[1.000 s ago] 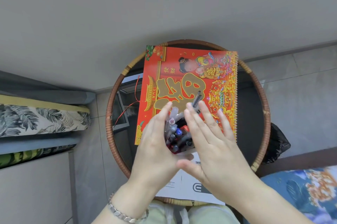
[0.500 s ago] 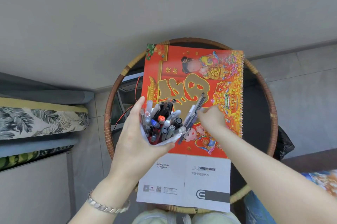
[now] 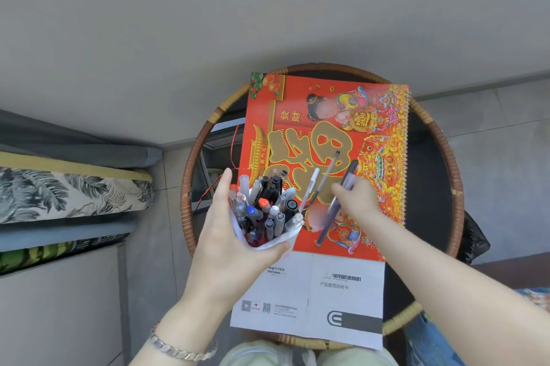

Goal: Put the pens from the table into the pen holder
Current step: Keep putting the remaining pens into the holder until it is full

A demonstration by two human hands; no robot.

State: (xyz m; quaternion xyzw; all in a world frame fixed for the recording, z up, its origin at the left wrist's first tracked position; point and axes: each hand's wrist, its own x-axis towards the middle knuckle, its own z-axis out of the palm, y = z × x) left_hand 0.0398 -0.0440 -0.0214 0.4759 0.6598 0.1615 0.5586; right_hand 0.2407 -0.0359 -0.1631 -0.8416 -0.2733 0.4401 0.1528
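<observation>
Bracelet (image 3: 181,349) on my left wrist, nearest the camera. White booklet (image 3: 309,300) lies on the near part of the round rattan-rimmed table (image 3: 452,175). Above it my left hand (image 3: 232,243) wraps the white pen holder (image 3: 268,242), crammed with pens, caps up. My right hand (image 3: 355,200) is closed around a dark pen (image 3: 333,216), slanted over the red calendar (image 3: 327,133); the grip looks like a pinch, though blur hides the fingertips. Just beyond, a white pen (image 3: 311,187) and a thin clear pen (image 3: 329,175) lie on the calendar, beside the holder.
</observation>
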